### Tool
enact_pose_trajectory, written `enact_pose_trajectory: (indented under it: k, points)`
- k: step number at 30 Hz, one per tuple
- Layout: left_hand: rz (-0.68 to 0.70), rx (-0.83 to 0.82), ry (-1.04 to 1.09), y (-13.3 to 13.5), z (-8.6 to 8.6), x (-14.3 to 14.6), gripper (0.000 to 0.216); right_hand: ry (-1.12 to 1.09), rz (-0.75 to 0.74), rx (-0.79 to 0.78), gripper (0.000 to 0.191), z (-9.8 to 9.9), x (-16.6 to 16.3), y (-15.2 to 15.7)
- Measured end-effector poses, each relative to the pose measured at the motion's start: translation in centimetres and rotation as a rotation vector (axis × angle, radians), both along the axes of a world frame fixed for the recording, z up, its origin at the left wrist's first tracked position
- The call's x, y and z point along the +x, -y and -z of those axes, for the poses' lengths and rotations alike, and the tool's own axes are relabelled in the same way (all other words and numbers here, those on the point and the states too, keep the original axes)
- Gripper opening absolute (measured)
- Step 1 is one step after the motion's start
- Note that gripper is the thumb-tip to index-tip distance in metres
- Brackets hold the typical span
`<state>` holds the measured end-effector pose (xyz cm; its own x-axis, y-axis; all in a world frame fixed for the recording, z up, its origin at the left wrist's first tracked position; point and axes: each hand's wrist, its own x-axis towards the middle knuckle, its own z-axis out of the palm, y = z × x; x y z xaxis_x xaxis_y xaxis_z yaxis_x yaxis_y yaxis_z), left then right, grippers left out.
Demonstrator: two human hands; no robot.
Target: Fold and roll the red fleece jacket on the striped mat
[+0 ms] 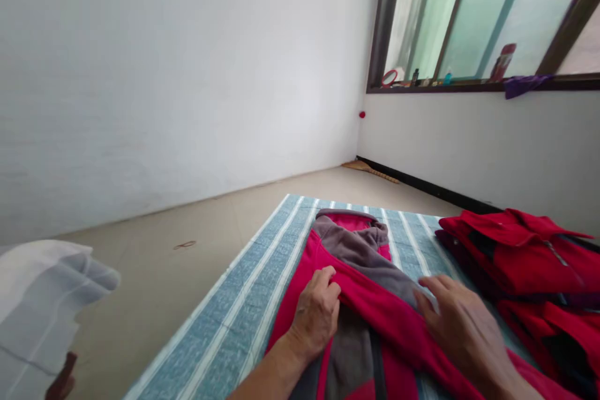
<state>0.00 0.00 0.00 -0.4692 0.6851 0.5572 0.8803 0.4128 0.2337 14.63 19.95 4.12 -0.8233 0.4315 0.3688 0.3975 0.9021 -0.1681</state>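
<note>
A magenta and grey fleece jacket (365, 250) lies on a striped cloth, its grey collar at the far end. One sleeve (375, 297) slants across its body toward the lower right. My left hand (319, 309) rests on the jacket with its fingers curled and closed on the fabric near the upper end of that sleeve. Farther right, my right hand (462, 322) is at the sleeve's grey edge, thumb and fingers apart; it looks slightly blurred. The palms and the undersides of the fingers are hidden on both hands.
Folded red garments (520, 256) are stacked on the right of the blue and white striped cloth (234, 312). Pale translucent material (51, 306) stands at the lower left. A window sill (469, 86) holds small items, and a brush-like object (370, 169) lies by the wall.
</note>
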Motion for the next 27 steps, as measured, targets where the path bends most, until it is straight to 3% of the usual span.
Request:
enact_pose_trajectory:
  k: [4,9,14,18,23,27]
  points:
    - [-0.016,0.006,-0.121,-0.1,0.4,0.2,0.021,0.148,0.008,-0.320,0.029,-0.9,-8.7,0.1]
    - [-0.046,-0.008,-0.179,-0.2,0.7,0.3,0.021,0.154,0.000,-0.410,0.041,0.5,-15.2,-1.3]
    - [-0.041,-0.019,-0.147,-0.1,0.7,0.4,0.020,0.148,-0.125,-0.460,0.045,1.4,-16.7,-1.9]
    - [-0.012,-0.080,-0.100,0.0,0.5,0.4,0.019,0.097,-0.116,-0.470,0.034,2.1,-17.0,-3.0]
    - [0.014,-0.192,0.003,0.2,0.0,0.3,0.019,0.101,-0.126,-0.515,0.036,3.6,-17.8,-4.4]
    - [0.045,-0.204,0.040,0.3,-0.2,0.3,0.020,0.107,-0.161,-0.532,0.037,3.4,-18.1,-4.8]
